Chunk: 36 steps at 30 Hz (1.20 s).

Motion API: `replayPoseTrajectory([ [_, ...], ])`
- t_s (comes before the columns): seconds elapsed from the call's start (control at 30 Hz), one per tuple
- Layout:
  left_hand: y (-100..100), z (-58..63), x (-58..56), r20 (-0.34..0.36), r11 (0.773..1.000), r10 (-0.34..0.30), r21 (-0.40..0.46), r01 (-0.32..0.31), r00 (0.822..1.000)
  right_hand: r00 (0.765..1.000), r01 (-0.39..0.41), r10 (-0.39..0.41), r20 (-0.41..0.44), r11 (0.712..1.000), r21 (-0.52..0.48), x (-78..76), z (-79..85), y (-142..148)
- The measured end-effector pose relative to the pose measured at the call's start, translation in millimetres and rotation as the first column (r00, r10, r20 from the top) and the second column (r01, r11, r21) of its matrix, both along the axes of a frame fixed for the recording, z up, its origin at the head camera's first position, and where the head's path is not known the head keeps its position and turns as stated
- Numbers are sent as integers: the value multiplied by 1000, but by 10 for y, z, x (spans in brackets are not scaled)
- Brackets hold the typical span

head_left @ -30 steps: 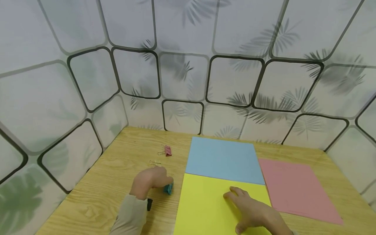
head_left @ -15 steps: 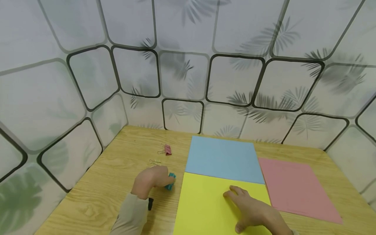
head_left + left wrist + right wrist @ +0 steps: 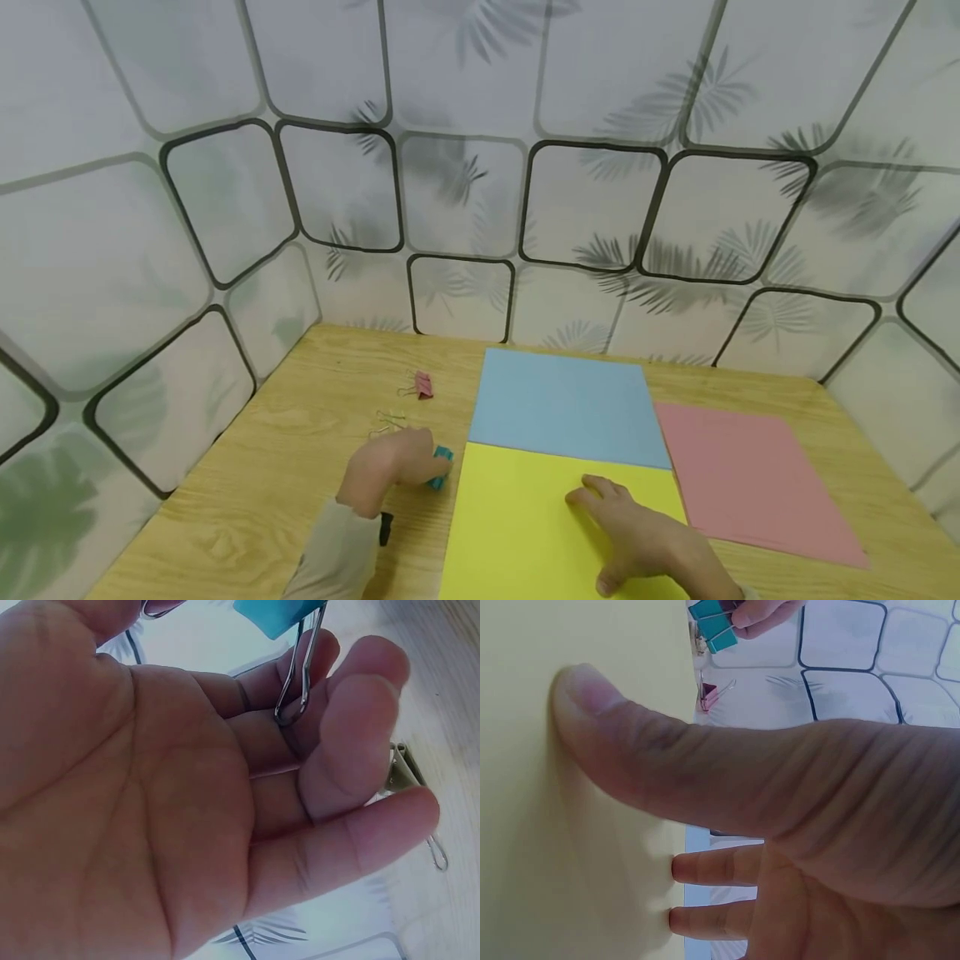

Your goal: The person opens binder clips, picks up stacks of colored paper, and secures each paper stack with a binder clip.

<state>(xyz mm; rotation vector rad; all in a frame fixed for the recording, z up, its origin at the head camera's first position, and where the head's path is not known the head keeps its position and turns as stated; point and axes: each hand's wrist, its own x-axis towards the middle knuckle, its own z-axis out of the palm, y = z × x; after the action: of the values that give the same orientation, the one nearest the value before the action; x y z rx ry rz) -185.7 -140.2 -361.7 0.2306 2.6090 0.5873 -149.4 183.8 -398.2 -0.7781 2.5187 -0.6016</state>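
Note:
My left hand [image 3: 386,471] pinches a teal binder clip [image 3: 441,467] just left of the yellow sheet [image 3: 517,525]. In the left wrist view a wire handle of the teal clip [image 3: 277,615] hangs by the curled fingers; the thumb's grip is mostly out of frame. The right wrist view shows the teal clip's broad side facing the camera. My right hand [image 3: 637,533] rests on the yellow sheet with thumb and fingers spread, the fingertips [image 3: 679,868] touching its surface.
Beyond my left hand lie a yellowish binder clip [image 3: 392,422] and a pink binder clip [image 3: 423,385]. A blue sheet [image 3: 566,408] borders the yellow one at the back; a pink sheet [image 3: 757,483] lies to the right. Patterned walls [image 3: 465,200] enclose the wooden table [image 3: 247,517].
My left hand has shifted slightly right, toward the yellow sheet, with the teal clip, which now shows more beyond the fingers. The right hand has stayed in place.

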Motion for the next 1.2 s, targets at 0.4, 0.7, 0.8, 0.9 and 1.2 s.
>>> replayPoseTrajectory([
  [0.4,18,25,-2,12,1000,3,10,-3,1000,1000,12,-12,-5,1000,18,-14,-14,-6],
  [0.7,23,38,-7,10,1000,3,14,-3,1000,998,9,-8,-58,1000,15,0,-31,-29],
  [0.8,30,27,2,12,1000,3,17,-3,1000,999,20,-19,-40,1000,17,6,-31,-26],
  [0.9,38,15,-6,2,1000,8,14,-8,1000,999,37,-37,-18,999,28,-3,-16,-20],
  [1.2,37,8,1,15,1000,7,20,-7,1000,999,42,-41,-4,999,32,10,-15,-10],
])
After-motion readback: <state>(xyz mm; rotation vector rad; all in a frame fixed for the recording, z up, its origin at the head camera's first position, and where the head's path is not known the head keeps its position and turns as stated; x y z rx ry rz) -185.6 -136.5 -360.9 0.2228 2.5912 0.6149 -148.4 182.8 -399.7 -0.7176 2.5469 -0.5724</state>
